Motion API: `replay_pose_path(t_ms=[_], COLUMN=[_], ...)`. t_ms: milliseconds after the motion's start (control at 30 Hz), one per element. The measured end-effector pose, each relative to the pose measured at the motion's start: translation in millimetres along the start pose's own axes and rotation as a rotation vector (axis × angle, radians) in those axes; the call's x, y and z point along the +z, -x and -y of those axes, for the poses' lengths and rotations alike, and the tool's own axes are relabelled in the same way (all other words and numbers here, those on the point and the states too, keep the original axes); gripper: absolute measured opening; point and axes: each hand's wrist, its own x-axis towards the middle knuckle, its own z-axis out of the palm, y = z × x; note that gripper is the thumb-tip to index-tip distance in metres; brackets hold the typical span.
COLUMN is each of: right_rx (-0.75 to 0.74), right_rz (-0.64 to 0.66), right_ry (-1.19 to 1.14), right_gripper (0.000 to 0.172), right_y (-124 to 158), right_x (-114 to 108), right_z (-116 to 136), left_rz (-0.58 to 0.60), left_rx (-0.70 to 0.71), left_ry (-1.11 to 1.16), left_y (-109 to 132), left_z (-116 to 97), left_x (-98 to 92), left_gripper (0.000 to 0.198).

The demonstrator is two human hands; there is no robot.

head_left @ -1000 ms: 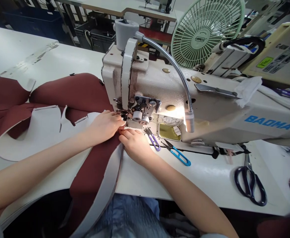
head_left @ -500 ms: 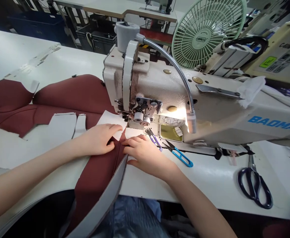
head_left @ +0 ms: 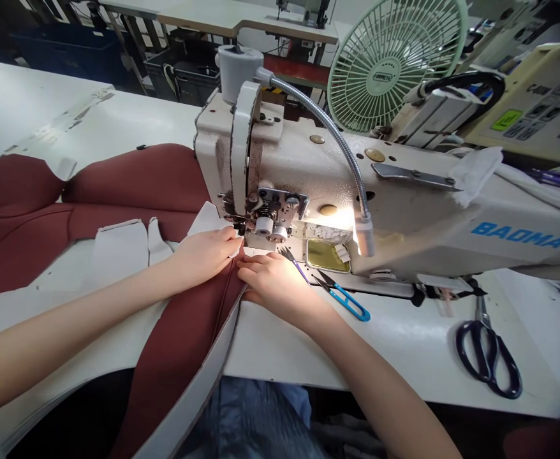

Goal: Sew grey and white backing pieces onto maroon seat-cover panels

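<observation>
Can see maroon soft-fabric cover (head_left: 179, 338) at cream metal sewing machine (head_left: 299, 156), overhanging front edge of white bench (head_left: 280, 347). Would judge partly joined, with seam line (head_left: 221, 299) formed toward that edge, thin white flap (head_left: 206, 218) seemingly loose. Pinching flap with left hand (head_left: 201, 255); resting right hand (head_left: 275, 280) on cover, cannot tell if gripping. Can find white scraps (head_left: 342, 252) in shallow olive-floored tray (head_left: 323, 252); cannot read contents of dark-grey plastic crate (head_left: 198, 91) beyond far edge.

Fan (head_left: 383, 76) behind the sewing machine (head_left: 303, 159), fabric (head_left: 139, 178) left, scissors (head_left: 490, 360) right.
</observation>
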Motion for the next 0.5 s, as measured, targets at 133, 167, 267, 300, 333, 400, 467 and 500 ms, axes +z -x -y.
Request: replay_pose_path(t_ms=[133,167,267,300,333,400,467,500], right_rx=[-0.015,-0.009,0.02,0.028,0.036,0.052,0.066,0.072], right_rz=[-0.029,-0.032,-0.053,-0.058,-0.06,-0.056,-0.055,-0.059], right_ry=[0.006,0.021,0.063,0.074,0.085,0.104,0.127,0.141], right_gripper=[0.042,0.043,0.046,0.047,0.048,0.046,0.043,0.042], right_y=[-4.4,-6.1,-11.5,-13.1,-14.6,-17.0,-19.2,-20.4], right_x=[8.2,11.3,20.4,22.4,23.8,24.9,25.0,25.1], right_z=[-1.7,-1.7,0.3,1.4,2.5,4.7,6.2,6.8], left_rz=[0.043,0.05,0.055,0.051,0.043,0.029,0.022,0.023], left_rx=[0.047,0.047,0.024,0.021,0.019,0.023,0.038,0.055], left_ry=[0.003,-0.009,-0.066,-0.089,-0.114,-0.165,-0.201,-0.207], left_y=[-2.4,-3.5,-7.1,-8.1,-8.8,-9.7,-10.0,-10.2], left_z=[0.3,0.0,-1.8,-2.4,-2.6,-2.0,0.3,2.0], left_x=[-9.8,-10.7,-9.6,-8.7,-8.0,-7.6,-9.2,-10.5], left_gripper=[0.025,0.027,0.025,0.024,0.022,0.021,0.021,0.022])
